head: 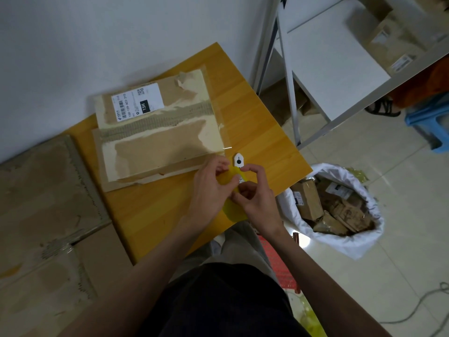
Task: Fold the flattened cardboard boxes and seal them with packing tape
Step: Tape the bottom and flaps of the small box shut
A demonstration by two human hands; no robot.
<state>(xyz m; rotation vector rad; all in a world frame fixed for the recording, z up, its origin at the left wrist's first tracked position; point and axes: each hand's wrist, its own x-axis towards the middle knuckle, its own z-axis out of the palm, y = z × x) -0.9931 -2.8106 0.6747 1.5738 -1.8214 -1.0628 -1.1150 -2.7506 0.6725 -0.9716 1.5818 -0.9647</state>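
We see dim, soft indoor light, a pale glare on the floor tiles (379, 181), blurred corners and wide-angle bending at the edges.

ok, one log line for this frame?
hands: both on yellow tape roll | flattened box: flat on table, unfolded | phase: tape prep

Both my bare forearms reach forward from the bottom of the view and converge, wrists close together. My left hand (211, 188) is turned palm inward, its fingers curled, the fingertips pinching at what I hold between my hands. My right hand (255, 190) sits just beside it, nearly touching, back of the hand upward, thumb and forefinger arched into a ring, the other fingers bent under and pinching too. Both wrists are roughly straight with the forearms.
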